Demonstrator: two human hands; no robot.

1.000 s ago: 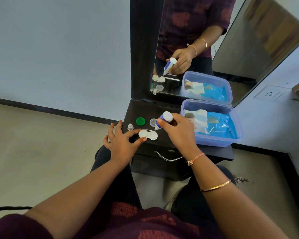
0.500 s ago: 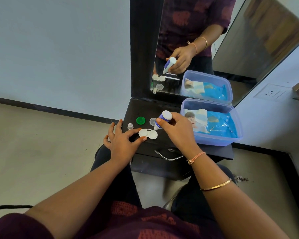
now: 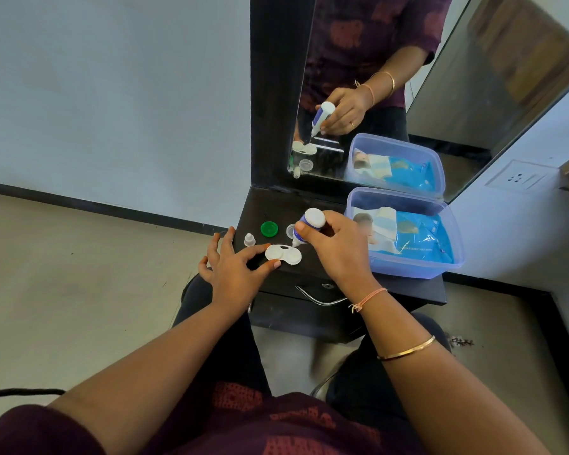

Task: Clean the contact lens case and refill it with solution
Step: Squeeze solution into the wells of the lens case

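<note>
The right hand (image 3: 337, 249) curls tight round the bottle (image 3: 310, 225), nozzle tipped down just below its fingertips at the case (image 3: 283, 254), whose left well the splayed left hand (image 3: 234, 269) pinches between thumb and forefinger.

Pale grey-blue wall (image 3: 112, 93) on the left, evenly lit, with black skirting (image 3: 96, 205) along its foot. Floor (image 3: 79, 290) beige and matt; a black cable (image 3: 14, 394) lies at lower left. Low black bench (image 3: 270, 208) in the corner, one drawer (image 3: 293, 318) with a curved metal handle (image 3: 319, 298). Tall black-framed mirror (image 3: 473, 93) rises from its back edge. White socket plate (image 3: 519, 178) on the right-hand wall (image 3: 506, 241).
</note>
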